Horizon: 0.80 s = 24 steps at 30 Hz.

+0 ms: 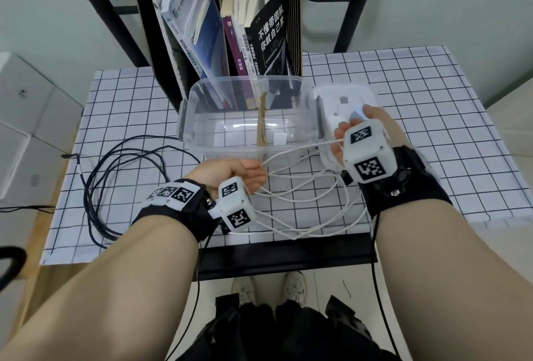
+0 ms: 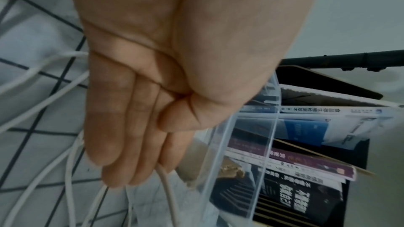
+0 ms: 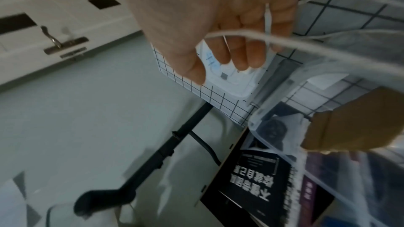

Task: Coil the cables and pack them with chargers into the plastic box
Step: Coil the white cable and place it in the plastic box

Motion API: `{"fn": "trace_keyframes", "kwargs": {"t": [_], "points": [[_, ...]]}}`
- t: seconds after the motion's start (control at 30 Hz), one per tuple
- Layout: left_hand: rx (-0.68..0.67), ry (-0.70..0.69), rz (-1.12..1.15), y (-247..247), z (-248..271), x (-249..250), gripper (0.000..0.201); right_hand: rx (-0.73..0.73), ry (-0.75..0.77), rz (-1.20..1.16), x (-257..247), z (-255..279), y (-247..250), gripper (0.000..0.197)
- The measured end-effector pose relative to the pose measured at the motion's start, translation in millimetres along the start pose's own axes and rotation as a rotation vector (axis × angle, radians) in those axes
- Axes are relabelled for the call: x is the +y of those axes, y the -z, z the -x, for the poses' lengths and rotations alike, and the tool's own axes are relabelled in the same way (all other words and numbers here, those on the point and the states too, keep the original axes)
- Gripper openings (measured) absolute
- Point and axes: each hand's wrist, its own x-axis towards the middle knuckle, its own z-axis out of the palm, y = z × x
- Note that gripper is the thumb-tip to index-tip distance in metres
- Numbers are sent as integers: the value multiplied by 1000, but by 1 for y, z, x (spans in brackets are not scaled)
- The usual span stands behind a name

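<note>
both hands are gripping a white cable: left hand pinching strands, right hand fingers curling round loops.

Table: a small table with a white cloth with black squares over its top.
Box: a clear plastic box sits on the cloth, near the back, in the middle.
Lid: a clear lid lies flat just to the right of the box.
Black cable: a black cable lies in loose loops on the left side.
White cable: a white cable lies in loose loops at the front.
Books: a black book holder stands at the back, behind the box.
</note>
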Motion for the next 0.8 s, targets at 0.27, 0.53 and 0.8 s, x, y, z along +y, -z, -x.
{"fn": "trace_keyframes", "kwargs": {"t": [0.27, 0.53, 0.8], "points": [[-120, -44, -27, -19, 7, 7, 34, -1, 41, 437, 19, 25, -29, 23], [39, -37, 29, 26, 17, 1, 40, 47, 80, 318, 11, 22, -17, 26], [226, -20, 127, 74, 17, -8, 46, 10, 46, 34, 3, 23, -10, 27]]}}
